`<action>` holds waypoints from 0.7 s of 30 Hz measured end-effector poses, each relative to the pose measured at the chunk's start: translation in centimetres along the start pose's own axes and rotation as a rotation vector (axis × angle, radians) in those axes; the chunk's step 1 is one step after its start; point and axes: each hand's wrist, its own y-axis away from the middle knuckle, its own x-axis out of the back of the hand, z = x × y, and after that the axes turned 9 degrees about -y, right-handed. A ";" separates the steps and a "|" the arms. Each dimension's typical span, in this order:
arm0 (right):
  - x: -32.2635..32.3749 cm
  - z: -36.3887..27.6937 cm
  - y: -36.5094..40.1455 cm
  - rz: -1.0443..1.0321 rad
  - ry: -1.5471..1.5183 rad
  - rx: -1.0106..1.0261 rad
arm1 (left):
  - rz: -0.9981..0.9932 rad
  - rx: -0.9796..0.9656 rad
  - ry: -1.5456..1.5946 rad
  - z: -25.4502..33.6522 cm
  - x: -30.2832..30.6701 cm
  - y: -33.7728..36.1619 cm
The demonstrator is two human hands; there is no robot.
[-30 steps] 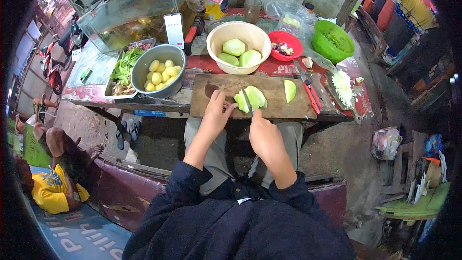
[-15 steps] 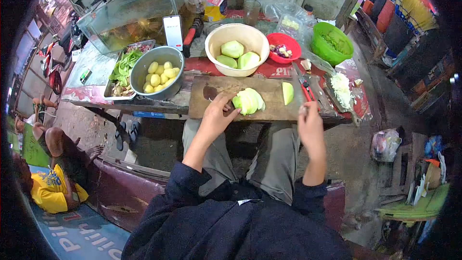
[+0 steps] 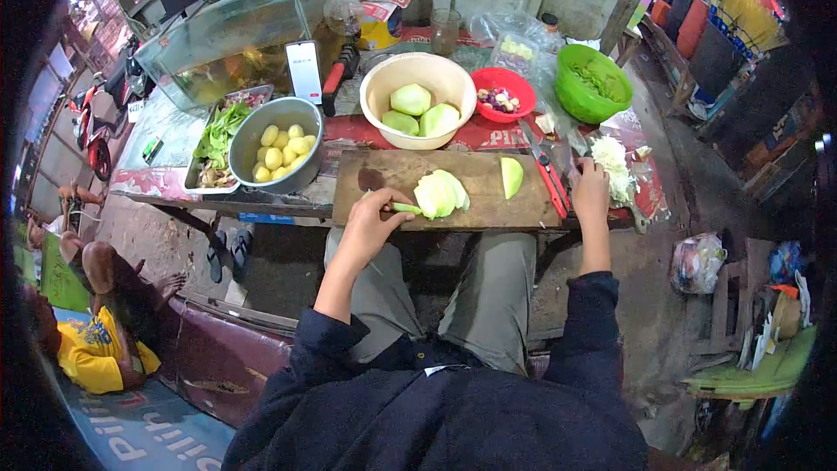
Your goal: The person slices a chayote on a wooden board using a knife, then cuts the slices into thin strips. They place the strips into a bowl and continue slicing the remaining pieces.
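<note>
The left hand (image 3: 370,220) pinched a thin slice (image 3: 405,208) beside the cut fruit (image 3: 441,194); the right hand (image 3: 591,194), grip indiscernible, lay beside the knife (image 3: 547,176), where careless reaching risked a cut.

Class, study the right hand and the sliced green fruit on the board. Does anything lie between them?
Yes. A lone wedge on the board and a red-handled knife at its right edge lie between the right hand and the sliced fruit. The left hand touches it.
</note>
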 end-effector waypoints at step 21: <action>1.7 -3.9 6.7 -0.126 -0.347 0.046 | 0.019 -0.257 -0.109 -0.6 -0.4 -1.6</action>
